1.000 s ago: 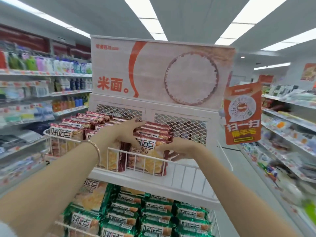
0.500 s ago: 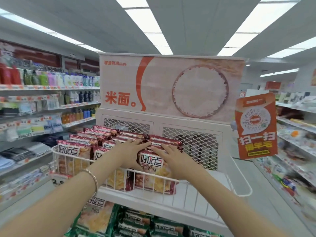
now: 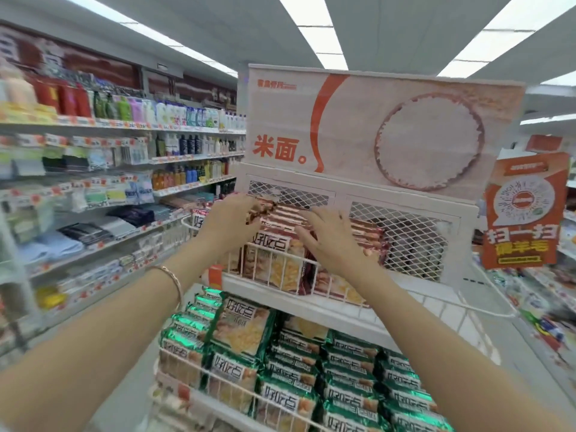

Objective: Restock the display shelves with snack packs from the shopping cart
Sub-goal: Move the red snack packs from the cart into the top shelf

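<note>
Single head-worn wide-angle view, facing forward, slightly down, close to the display shelf, aisles flanking.

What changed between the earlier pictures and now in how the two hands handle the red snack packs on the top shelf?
The left hand moved from the front packs to the back of the row and closed on a red snack pack. The right hand left the front pack's side and now lies spread on top of the packs. The green packs below stayed put.

Red snack packs in the white wire basket; green packs below; white header board with orange lettering; orange hanging sign; gold bangle.
</note>
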`<action>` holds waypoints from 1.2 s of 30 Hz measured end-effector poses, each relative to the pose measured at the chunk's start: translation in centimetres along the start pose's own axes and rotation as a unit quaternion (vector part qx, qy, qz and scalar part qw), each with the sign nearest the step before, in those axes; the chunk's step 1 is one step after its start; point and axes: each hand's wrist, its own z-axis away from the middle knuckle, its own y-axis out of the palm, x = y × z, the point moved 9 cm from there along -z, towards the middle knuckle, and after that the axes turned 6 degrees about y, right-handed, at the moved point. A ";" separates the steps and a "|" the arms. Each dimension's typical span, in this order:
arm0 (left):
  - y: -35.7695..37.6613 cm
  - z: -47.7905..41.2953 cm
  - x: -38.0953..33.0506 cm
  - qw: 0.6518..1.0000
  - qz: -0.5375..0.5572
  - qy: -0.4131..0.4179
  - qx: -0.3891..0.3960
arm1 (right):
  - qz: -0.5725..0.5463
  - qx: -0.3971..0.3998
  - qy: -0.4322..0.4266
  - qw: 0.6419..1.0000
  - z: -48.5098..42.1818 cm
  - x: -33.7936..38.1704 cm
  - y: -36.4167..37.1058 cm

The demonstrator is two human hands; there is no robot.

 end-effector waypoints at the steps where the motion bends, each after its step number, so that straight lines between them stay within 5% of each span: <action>1: -0.9 1.4 2.7 1.000 -0.013 -0.023 -0.006 | -0.003 -0.009 -0.019 1.000 -0.1 2.7 0.9; 5: -4.1 9.5 13.6 0.993 -0.062 -0.098 0.009 | -0.047 -0.027 -0.085 0.995 0.0 13.5 5.9; 9: -4.6 20.3 24.9 0.972 -0.085 -0.189 0.114 | -0.090 0.011 -0.134 0.987 1.5 24.0 14.7; 15: -3.4 36.7 34.7 0.910 -0.077 -0.312 0.263 | -0.120 0.209 -0.160 0.957 7.6 37.6 30.7; 21: 0.9 50.3 39.7 0.831 -0.019 -0.437 0.343 | -0.078 0.416 -0.194 0.885 17.3 44.6 44.2; 32: 7.9 66.8 46.7 0.693 0.064 -0.665 0.270 | -0.067 0.637 -0.125 0.758 27.8 46.3 62.5; 36: 9.9 70.7 47.4 0.630 0.116 -0.747 0.181 | -0.083 0.657 -0.089 0.744 29.1 49.3 67.2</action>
